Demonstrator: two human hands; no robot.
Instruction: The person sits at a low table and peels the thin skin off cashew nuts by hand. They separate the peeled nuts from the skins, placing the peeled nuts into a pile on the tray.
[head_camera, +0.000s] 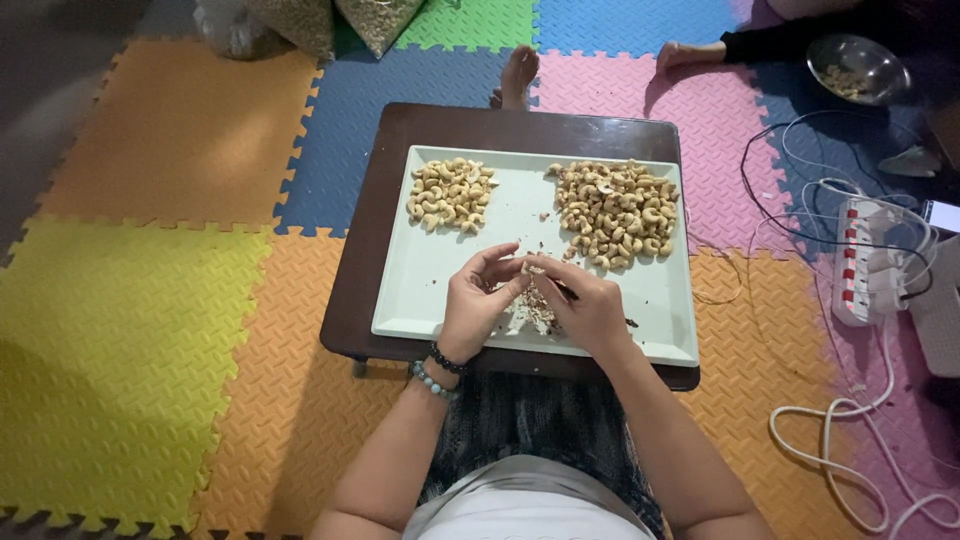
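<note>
Both forearms are reaching forward from the lower edge of the view and converging over the near half of the pale tray (640, 330), which is lying on a low dark wooden table (360, 270). The left hand (478, 303), wrist bearing two bead bracelets (440, 370), is curling its fingers inward, the thumb and forefinger pinching one end of a small cashew nut (533, 269). The right hand (590, 308) is arching over from the opposite side, knuckles up, its fingertips pressing against the same nut; whether it is also gripping a thin dark tool cannot be told. The nut is being held just above the tray, between the two hands, over a small heap of pale peel scraps (535, 312) near the tray's front edge.

At the tray's far left corner a smaller pile of cashews (450, 193) is lying; at its far right a larger pile of cashews (620, 212) is spreading toward the right rim. Beyond the table's far edge a bare foot (517, 75) is resting on the coloured foam floor mat (180, 150). Farther right of the tray another person's hand (685, 52) is lying on the mat near a metal bowl (858, 68), and a white power strip (868, 262) with cables is sitting well apart.
</note>
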